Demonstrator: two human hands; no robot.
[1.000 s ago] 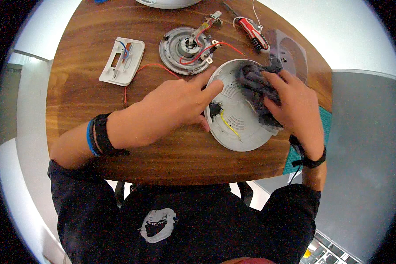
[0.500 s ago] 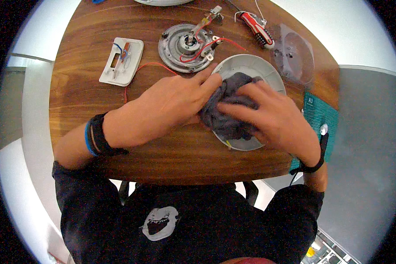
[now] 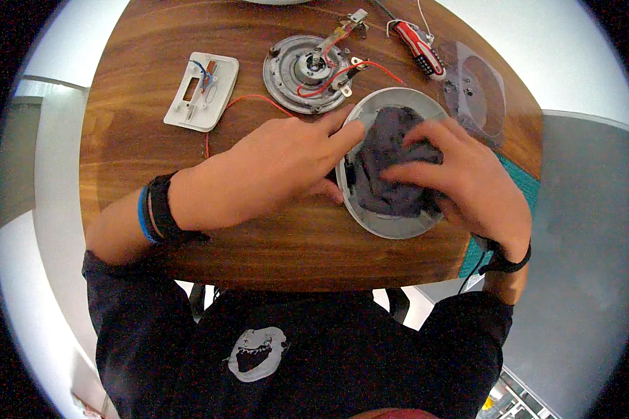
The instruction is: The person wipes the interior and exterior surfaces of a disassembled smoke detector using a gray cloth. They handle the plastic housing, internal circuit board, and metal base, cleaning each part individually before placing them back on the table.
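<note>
A shallow, round, light-grey plastic cover is tipped up at the right of the wooden table, its hollow side showing. My left hand grips its left rim, with the thumb and fingers on either side of the edge. Bunched inside the cover is a dark grey cloth. My right hand presses on that cloth with bent fingers, and a fold of it lies between the thumb and forefinger. The right fingertips are partly hidden.
Beyond my left hand lie a white plastic plate with a slot and a round metal base with red wires. A red-and-black handled tool, a clear plastic piece and a green cutting mat are at the right.
The cover has tilted and shifted slightly right. My right hand has moved right with the cloth, which is now more spread inside the cover. My left hand keeps its hold on the rim.
</note>
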